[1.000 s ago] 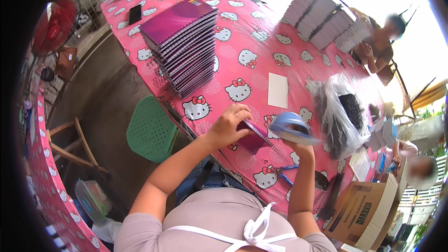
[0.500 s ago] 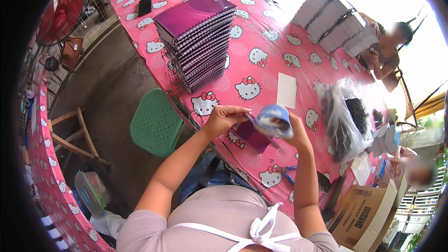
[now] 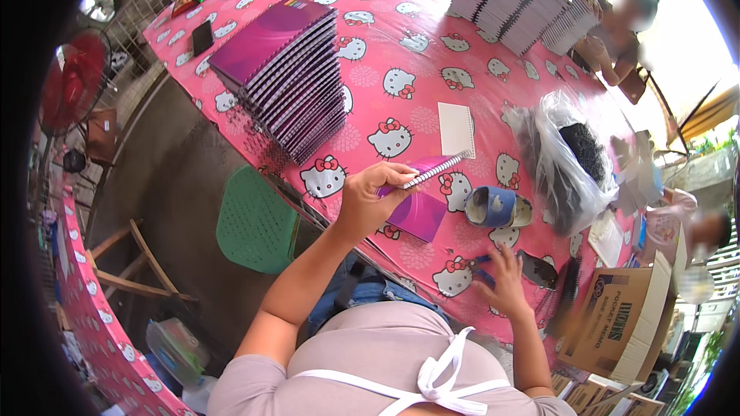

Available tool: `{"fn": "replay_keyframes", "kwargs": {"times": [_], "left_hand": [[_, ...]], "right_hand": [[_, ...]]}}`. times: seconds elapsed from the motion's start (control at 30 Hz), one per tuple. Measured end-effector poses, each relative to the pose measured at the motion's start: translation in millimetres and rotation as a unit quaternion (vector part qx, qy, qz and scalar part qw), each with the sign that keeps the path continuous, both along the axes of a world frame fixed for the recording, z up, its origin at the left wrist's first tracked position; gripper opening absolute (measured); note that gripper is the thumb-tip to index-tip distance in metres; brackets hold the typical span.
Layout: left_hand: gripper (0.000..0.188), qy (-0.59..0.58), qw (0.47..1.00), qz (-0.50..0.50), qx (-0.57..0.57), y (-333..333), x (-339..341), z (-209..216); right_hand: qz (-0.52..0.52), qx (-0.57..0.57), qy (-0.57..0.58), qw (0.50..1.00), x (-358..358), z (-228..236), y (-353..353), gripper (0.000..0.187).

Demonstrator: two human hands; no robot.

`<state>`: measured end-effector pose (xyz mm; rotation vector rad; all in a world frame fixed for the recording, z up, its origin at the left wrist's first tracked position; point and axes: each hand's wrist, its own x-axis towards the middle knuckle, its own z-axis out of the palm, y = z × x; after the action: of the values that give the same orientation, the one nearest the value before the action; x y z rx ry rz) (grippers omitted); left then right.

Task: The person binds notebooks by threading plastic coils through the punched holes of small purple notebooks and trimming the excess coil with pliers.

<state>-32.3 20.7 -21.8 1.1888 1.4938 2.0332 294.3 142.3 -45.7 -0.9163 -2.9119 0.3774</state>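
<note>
From where I stood, the tall stack of purple notebooks (image 3: 285, 77) was the easiest thing to place the rest by. Right of that stack and nearer the person, the left hand (image 3: 368, 191) had a spiral-bound notebook (image 3: 437, 171), thumb and fingers pinched about one end of its wire coil, with the coil edge turned upward. A purple cover (image 3: 420, 217) lay just beneath; I couldn't tell whether it was part of the same book or another one.

The right hand (image 3: 505, 281), farther right of the stack and closer to the body, had its fingers loosely spread and grasped nothing I could make out. A blue-handled tool (image 3: 482, 270) lay by those fingertips, though whether they touched it I couldn't tell. Also right of the stack were a blue slipper-like item (image 3: 493, 207) and, level with its lower part, a small white pad (image 3: 456, 129).

The notebook looked light enough for one hand, its cover fairly stiff and perhaps slippery, its pages softer and apt to fan. The coil seemed the delicate part, since a hard squeeze could bend a loop. I'd have held it flat across both covers, close beside the wire.
</note>
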Motion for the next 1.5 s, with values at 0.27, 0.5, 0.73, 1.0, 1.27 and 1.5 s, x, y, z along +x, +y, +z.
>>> {"fn": "replay_keyframes", "kwargs": {"times": [0.27,0.5,0.73,1.0,1.27,1.5], "left_hand": [[0.021,0.206,0.972,0.107,0.022,-5,18,21],[0.024,0.164,0.981,0.096,0.031,-14,21,17],[0.021,0.3,0.944,0.12,0.071,-23,10,47],[0.013,-0.045,0.941,0.298,0.155,-74,-177,156],[0.021,-0.075,0.954,0.27,0.105,-66,-223,114],[0.036,0.275,0.935,0.121,0.19,-84,-69,144]], "right_hand": [[-0.007,-0.084,0.268,0.96,-113,72,-48,0.048],[0.028,-0.263,0.298,0.917,-146,94,-54,0.038],[-0.003,-0.633,0.286,0.72,-134,71,-45,0.038],[-0.052,0.059,0.089,0.993,-59,2,-28,0.045],[0.001,-0.113,0.134,0.984,-158,-8,-5,0.06],[0.001,-0.09,0.072,0.993,-168,-4,9,0.052]]}}
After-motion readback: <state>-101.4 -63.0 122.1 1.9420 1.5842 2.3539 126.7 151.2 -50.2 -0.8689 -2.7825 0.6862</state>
